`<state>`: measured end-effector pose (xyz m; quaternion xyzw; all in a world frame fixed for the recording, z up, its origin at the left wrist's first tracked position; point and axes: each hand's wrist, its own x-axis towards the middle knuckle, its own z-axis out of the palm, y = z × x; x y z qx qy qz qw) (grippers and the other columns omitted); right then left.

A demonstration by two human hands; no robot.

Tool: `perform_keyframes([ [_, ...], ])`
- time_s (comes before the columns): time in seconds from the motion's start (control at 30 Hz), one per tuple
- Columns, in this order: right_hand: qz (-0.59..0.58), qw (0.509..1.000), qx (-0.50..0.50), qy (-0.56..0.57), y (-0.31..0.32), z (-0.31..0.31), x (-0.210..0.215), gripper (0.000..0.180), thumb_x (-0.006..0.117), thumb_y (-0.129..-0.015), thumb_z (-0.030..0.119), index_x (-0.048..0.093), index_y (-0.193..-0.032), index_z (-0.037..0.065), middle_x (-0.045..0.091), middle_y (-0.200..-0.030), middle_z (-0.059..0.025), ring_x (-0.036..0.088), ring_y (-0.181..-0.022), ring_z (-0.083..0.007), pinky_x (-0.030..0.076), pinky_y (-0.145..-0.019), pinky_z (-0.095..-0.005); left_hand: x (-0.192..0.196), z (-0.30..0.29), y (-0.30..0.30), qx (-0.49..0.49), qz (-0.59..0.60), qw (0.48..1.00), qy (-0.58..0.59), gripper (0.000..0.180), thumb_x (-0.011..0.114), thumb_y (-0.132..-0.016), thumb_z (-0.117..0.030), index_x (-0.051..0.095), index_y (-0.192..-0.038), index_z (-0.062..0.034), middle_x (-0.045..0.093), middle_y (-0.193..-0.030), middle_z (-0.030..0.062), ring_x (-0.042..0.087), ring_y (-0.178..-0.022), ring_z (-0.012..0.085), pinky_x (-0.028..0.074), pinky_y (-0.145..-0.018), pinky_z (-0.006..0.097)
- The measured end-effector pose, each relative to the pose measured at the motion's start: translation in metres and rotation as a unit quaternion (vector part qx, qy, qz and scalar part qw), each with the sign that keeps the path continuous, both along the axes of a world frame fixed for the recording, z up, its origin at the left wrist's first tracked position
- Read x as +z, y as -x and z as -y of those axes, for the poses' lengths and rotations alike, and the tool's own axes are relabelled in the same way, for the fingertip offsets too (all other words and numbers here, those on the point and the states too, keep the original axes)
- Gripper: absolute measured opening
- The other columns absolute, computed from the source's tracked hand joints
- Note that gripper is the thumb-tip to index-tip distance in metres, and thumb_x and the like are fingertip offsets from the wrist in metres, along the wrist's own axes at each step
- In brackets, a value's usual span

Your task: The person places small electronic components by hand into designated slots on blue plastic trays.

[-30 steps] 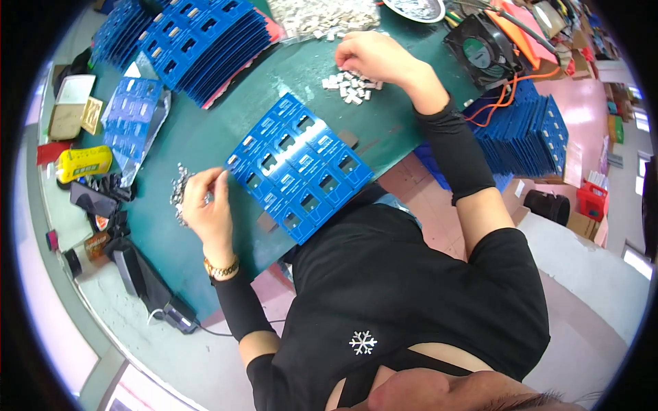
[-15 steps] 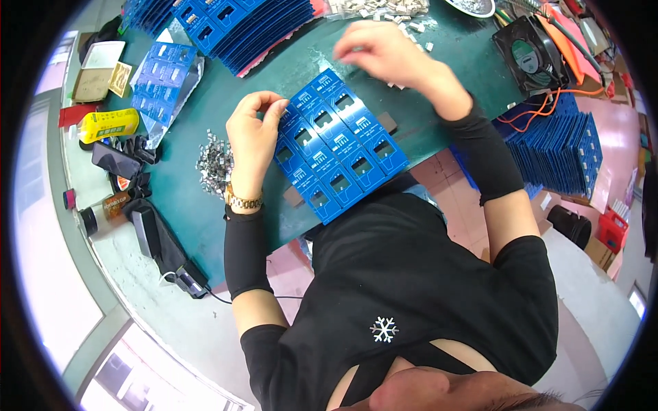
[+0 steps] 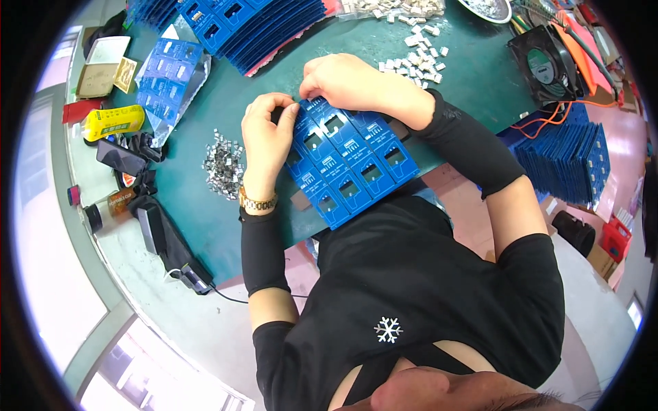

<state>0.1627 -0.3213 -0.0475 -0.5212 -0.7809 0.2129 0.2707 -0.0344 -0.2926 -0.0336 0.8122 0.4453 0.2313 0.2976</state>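
A blue circuit board panel [image 3: 353, 161], with rows of rectangular cut-outs and white print, lies slanted at the table's near edge. My left hand [image 3: 266, 137] is closed at its upper left edge, thumb and forefinger pinching there. Over the panel's top corner, my right hand [image 3: 343, 81] has its fingers pressed together; whatever is between them is too small or hidden. Small white connectors [image 3: 419, 61] lie scattered beyond my right hand. Left of my left wrist sits a heap of small metallic parts [image 3: 223, 166].
Stacked blue boards [image 3: 274, 34] stand at the far side, and more boards [image 3: 562, 164] stand at the right. A black fan [image 3: 541, 65] with an orange cable sits far right. At left are a yellow bottle [image 3: 115, 123], a phone [image 3: 121, 156] and a wrapped board pack [image 3: 168, 85].
My right hand has moved left and down from near the connectors onto the panel's top corner. My left hand stays at the panel's left edge. The whole view has shifted slightly.
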Motion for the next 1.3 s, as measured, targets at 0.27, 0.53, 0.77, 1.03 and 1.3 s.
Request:
perform_keyframes([
  [0.27,0.008,0.999,-0.006,-0.036,0.0,0.001,-0.004,0.016,0.063,-0.075,0.009,0.071,-0.089,0.01,0.064,-0.091,-0.0072,0.065,-0.087,-0.0289,0.052,-0.074,-0.0385,0.004,-0.002,0.003,-0.063,0.013,0.997,-0.032,0.006,0.07,-0.077,-0.006,0.067,-0.08,-0.0036,0.069,-0.096,0.0096,0.062,-0.093,0.0276,0.047,-0.085,0.037],
  [0.53,-0.009,0.998,-0.001,-0.065,0.003,0.004,-0.008,0.016,0.063,-0.074,0.006,0.071,-0.088,0.01,0.063,-0.09,-0.007,0.064,-0.086,-0.0283,0.052,-0.073,-0.038,0.005,0.002,0.0,-0.033,0.024,0.999,-0.011,0.007,0.072,-0.078,-0.008,0.067,-0.081,-0.0044,0.07,-0.098,0.0083,0.062,-0.094,0.0255,0.046,-0.087,0.036],
  [0.77,-0.011,0.999,-0.006,-0.048,0.0,0.005,-0.009,0.016,0.063,-0.075,0.007,0.071,-0.089,0.01,0.064,-0.089,-0.0062,0.065,-0.086,-0.0279,0.052,-0.073,-0.0378,0.001,0.004,-0.001,-0.035,0.027,0.998,-0.04,0.007,0.072,-0.078,-0.008,0.067,-0.081,-0.0049,0.07,-0.096,0.0071,0.062,-0.093,0.0244,0.046,-0.087,0.035],
  [1.03,-0.038,0.999,-0.004,-0.018,0.0,0.004,-0.007,0.012,0.064,-0.076,0.007,0.071,-0.086,0.009,0.065,-0.089,-0.0084,0.065,-0.086,-0.0292,0.052,-0.073,-0.0392,0.003,0.006,-0.005,-0.05,0.032,0.997,-0.046,0.005,0.072,-0.076,-0.008,0.07,-0.08,-0.005,0.071,-0.093,0.0063,0.062,-0.094,0.0246,0.045,-0.087,0.036],
  [1.3,-0.036,0.991,-0.054,0.116,0.004,-0.001,0.016,0.012,0.065,-0.075,0.005,0.071,-0.085,0.009,0.066,-0.087,-0.0111,0.066,-0.083,-0.029,0.051,-0.07,-0.0378,0.006,0.003,-0.008,-0.072,-0.017,0.996,-0.053,0.007,0.072,-0.076,-0.012,0.071,-0.081,-0.0065,0.069,-0.097,0.005,0.058,-0.095,0.025,0.042,-0.089,0.038],
])
